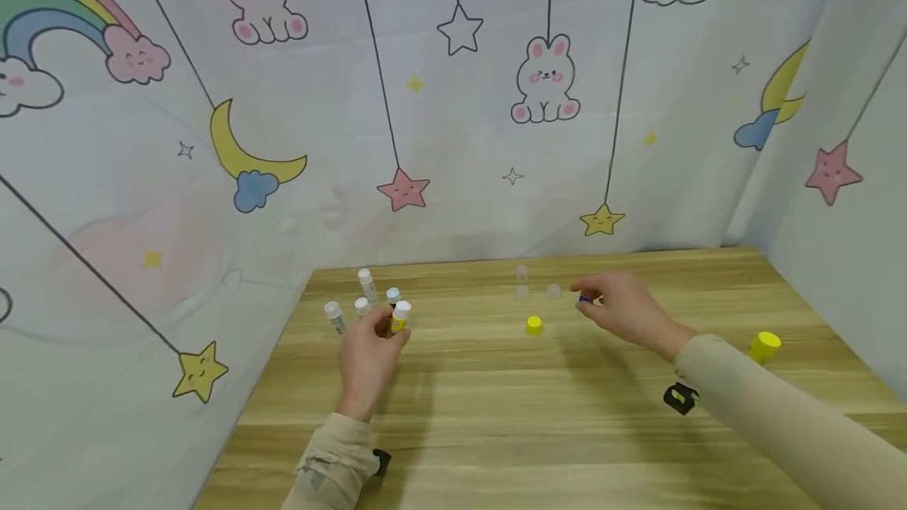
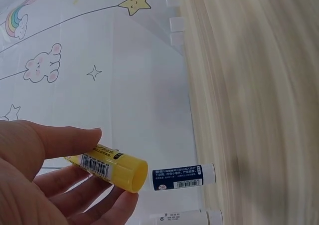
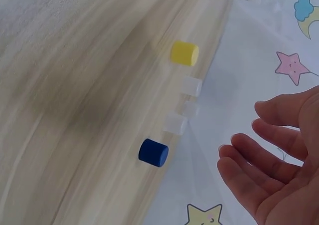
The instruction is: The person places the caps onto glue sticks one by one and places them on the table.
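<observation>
My left hand [image 1: 370, 352] grips a yellow glue stick [image 2: 109, 166] with a barcode label; its white top end [image 1: 402, 308] points up in the head view. Beside it stand a glue stick with a navy label [image 2: 177, 177] and several white-labelled glue sticks [image 1: 366, 283]. My right hand [image 3: 279, 160] has its fingers apart and loosely bent, holding nothing. A navy cap [image 3: 153, 152] stands on the table near its fingertips. Next to that cap are three translucent caps [image 1: 553, 290] and a yellow cap [image 1: 534, 326].
A yellow cylinder [image 1: 765, 346] stands on the right side of the wooden table [image 1: 496, 431], beyond my right sleeve. A printed fabric backdrop [image 1: 468, 132] rises behind the table and along both sides.
</observation>
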Demonstrator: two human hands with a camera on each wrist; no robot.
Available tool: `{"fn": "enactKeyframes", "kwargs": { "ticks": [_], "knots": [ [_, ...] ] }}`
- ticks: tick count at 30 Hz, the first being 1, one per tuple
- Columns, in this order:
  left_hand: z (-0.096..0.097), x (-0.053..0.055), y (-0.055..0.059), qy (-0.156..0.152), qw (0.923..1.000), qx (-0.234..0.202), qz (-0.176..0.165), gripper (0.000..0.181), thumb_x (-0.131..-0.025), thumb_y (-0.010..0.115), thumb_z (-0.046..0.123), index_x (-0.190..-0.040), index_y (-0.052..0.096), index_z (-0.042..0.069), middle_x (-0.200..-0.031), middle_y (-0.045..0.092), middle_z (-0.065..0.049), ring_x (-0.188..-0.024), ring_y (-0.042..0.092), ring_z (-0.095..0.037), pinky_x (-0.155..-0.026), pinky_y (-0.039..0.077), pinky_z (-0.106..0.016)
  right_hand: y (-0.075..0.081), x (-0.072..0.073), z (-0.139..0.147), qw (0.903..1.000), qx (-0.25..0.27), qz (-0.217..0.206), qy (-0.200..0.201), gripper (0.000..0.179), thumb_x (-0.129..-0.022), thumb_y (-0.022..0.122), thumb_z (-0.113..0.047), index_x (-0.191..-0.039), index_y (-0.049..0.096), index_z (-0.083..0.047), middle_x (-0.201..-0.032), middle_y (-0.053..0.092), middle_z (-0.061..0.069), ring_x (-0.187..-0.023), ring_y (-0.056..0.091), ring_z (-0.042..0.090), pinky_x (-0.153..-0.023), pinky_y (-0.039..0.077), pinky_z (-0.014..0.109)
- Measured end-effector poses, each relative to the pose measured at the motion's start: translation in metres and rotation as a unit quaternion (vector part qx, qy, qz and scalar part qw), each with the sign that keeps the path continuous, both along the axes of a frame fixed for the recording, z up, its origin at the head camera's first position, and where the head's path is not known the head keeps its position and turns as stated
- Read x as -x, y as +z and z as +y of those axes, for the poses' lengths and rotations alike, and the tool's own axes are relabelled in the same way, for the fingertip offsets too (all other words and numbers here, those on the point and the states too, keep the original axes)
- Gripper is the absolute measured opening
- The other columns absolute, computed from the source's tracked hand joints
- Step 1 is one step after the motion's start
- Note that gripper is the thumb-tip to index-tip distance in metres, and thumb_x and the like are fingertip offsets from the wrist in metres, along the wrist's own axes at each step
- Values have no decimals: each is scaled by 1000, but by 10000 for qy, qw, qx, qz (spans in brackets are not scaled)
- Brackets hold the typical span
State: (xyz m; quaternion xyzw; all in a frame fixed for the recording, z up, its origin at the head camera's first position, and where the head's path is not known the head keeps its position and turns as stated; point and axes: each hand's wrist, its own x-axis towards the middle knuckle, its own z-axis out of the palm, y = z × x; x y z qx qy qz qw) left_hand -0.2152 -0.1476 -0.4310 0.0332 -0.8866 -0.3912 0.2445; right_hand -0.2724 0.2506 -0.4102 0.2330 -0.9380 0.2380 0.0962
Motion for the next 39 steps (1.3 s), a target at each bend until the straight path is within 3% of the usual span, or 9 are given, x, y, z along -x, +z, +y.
{"fn": "enactKeyframes", "kwargs": {
  "ticks": [14, 21, 25, 33, 39],
  "knots": [
    [9, -2, 2, 16, 9998, 76, 165, 31, -78, 88, 15, -106, 77, 9, -94, 75, -6, -83, 69, -22, -72, 54, -44, -13, 11, -27, 9998, 89, -148, 112, 24, -91, 73, -13, -115, 75, -11, -107, 72, 3, -91, 65, 19, -79, 55, 41],
    [18, 0, 1, -198, 9996, 84, 202, 32, -77, 88, 11, -106, 76, 8, -96, 75, -7, -84, 70, -23, -71, 56, -44, -21, 14, -38, 9997, 40, -136, 182, 22, -90, 73, -11, -113, 75, -11, -102, 71, 2, -88, 63, 17, -77, 55, 39],
    [22, 2, 5, -257, 9996, 34, 120, 30, -79, 87, 13, -107, 76, 11, -99, 75, -5, -86, 69, -22, -72, 56, -41, -25, 18, -45, 9995, -22, -211, 223, 24, -90, 72, -11, -114, 74, -8, -101, 71, 6, -88, 63, 18, -77, 54, 40],
    [32, 7, 16, -430, 9984, 187, 302, 28, -80, 86, 13, -106, 76, 12, -97, 75, -3, -83, 68, -19, -70, 55, -40, -33, 25, -53, 9988, -37, -294, 385, 26, -88, 73, -7, -113, 74, -4, -101, 71, 10, -86, 63, 21, -76, 54, 40],
    [41, 7, 17, -528, 9978, 224, 329, 32, -79, 87, 11, -108, 76, 10, -97, 75, -4, -84, 69, -19, -71, 56, -41, -41, 27, -58, 9979, -21, -495, 423, 28, -86, 75, -8, -114, 75, -5, -106, 71, 11, -91, 66, 26, -77, 55, 41]
  ]
}}
